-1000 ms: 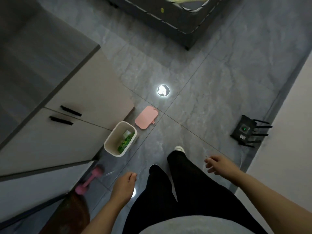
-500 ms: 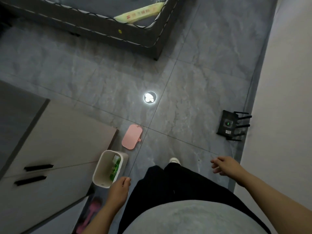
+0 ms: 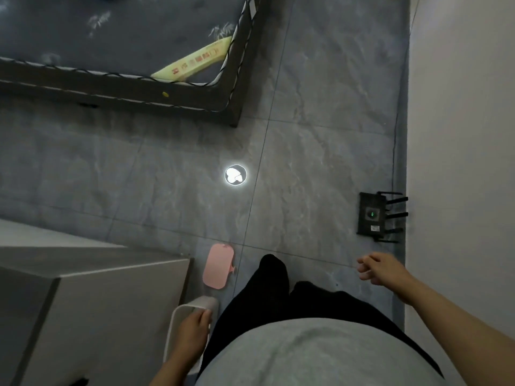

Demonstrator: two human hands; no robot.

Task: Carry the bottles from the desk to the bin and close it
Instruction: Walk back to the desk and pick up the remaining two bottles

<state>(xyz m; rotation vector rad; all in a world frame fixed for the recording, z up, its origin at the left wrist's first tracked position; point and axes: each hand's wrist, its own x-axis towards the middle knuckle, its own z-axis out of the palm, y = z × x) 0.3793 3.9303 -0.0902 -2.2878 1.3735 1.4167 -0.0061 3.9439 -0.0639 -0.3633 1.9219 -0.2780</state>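
Bin point(image 3: 178, 324) now sits under the left hand point(image 3: 193, 328), whose fingers point(image 3: 206, 314) have come to rest on its rim, loosely curled; contents hidden. Pink lid point(image 3: 218, 266) lies on the floor just beyond those fingers, off the bin. Right hand point(image 3: 380, 267) hangs loosely curled, empty. Closing is probably next.

The person is standing and looking down at their own body. The left hand point(image 3: 195, 325) is reaching down close to the left leg, and its fingers are lying over a white rim, with the bare forearm running up from the lower edge of the view. The right hand point(image 3: 380, 267) is hanging in the air, well apart from the body on the right side, holding nothing, with its fingers loosely curled. The right forearm is stretching out bare from the lower right corner. Both legs are showing in black trousers.
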